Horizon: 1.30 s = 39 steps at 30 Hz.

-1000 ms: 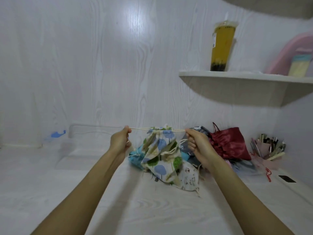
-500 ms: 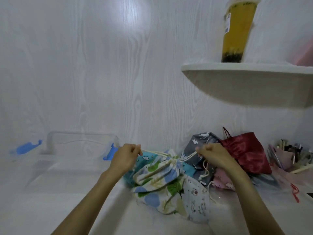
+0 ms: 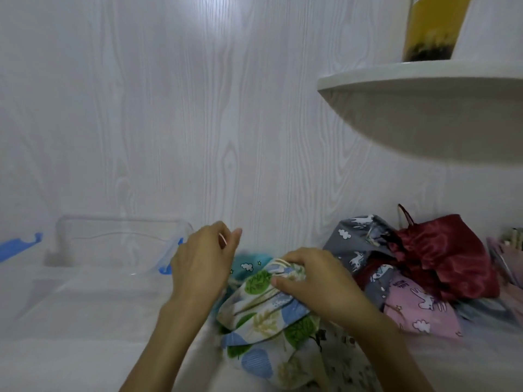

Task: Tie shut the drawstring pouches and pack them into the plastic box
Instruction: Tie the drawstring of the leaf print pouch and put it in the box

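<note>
Cord [image 3: 222, 239] pinched in the left hand [image 3: 202, 261] should cross snugly while the right hand [image 3: 307, 275] keeps gripping the leaf-print pouch [image 3: 266, 318] at its gathered neck.

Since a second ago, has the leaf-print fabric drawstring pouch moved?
Yes. The leaf-print fabric drawstring pouch has dropped from hanging level with the dark red satin pouch onto the white table.

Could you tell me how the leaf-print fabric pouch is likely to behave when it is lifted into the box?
The leaf-print fabric drawstring pouch will probably flop and sag, since its cloth folds under the right hand. It looks plump yet soft, so likely light. Gathered cloth should grip easily, not slip.
</note>
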### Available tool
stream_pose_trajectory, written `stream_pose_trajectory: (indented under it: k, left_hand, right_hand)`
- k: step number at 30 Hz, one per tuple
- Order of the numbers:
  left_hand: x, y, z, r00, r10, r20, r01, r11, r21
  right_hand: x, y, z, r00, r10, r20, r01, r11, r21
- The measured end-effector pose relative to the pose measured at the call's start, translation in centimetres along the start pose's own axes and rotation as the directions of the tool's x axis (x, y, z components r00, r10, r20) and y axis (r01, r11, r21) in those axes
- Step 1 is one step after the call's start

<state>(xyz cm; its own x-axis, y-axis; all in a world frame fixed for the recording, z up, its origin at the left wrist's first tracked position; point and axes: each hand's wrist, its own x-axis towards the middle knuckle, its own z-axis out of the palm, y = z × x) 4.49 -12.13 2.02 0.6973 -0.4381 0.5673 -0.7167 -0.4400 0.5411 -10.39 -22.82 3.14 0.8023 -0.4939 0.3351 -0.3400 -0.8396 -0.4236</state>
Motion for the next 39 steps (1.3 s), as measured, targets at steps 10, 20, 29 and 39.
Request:
stream_pose_trajectory:
  k: [10,20,29,39]
  left_hand:
    - [-2.2,2.1,2.2,0.917,-0.095,0.388,0.236,0.912,-0.335]
    - [-2.2,1.0,2.3,0.822,-0.119,0.557,0.439,0.754,-0.487]
    - [-1.7,2.9,2.0,0.951,-0.007,0.309,0.283,0.421,-0.862]
    - [-1.3,1.9,-1.7,0.88,0.153,0.45,0.26,0.637,-0.725]
  right_hand:
    - [-0.1,0.0,2.3,0.989,0.023,-0.147,0.028,0.941,0.337]
    - [-1.4,2.1,-0.9,0.959,0.194,0.205,-0.214,0.974,0.079]
    - [-1.1,2.8,0.0,0.981,0.095,0.169,-0.129,0.971,0.203]
    - [-2.4,2.6,-4.0,0.976,0.016,0.219,-0.095,0.93,0.355]
